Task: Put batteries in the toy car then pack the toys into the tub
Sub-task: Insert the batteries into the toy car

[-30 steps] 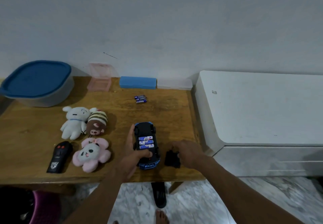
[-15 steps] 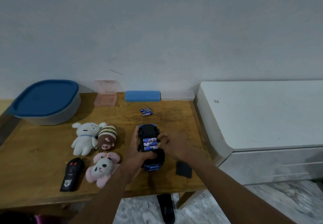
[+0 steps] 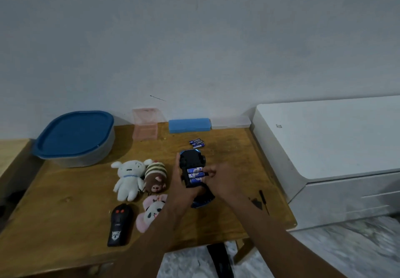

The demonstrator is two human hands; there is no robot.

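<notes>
Toy car [image 3: 191, 160] lies belly-up on the table [image 3: 75, 202], right of the middle. The left hand [image 3: 180, 189] grips its left side. The right hand [image 3: 216, 178] pinches with bent fingers at the batteries [image 3: 194, 176] in its open bay. The lidded tub [image 3: 74, 139] sits at the back left.

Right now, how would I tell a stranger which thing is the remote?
Start at the wooden table, near its front edge. Left of the pink panda plush lies the remote: black, with two red buttons, unlike that soft plush.
</notes>
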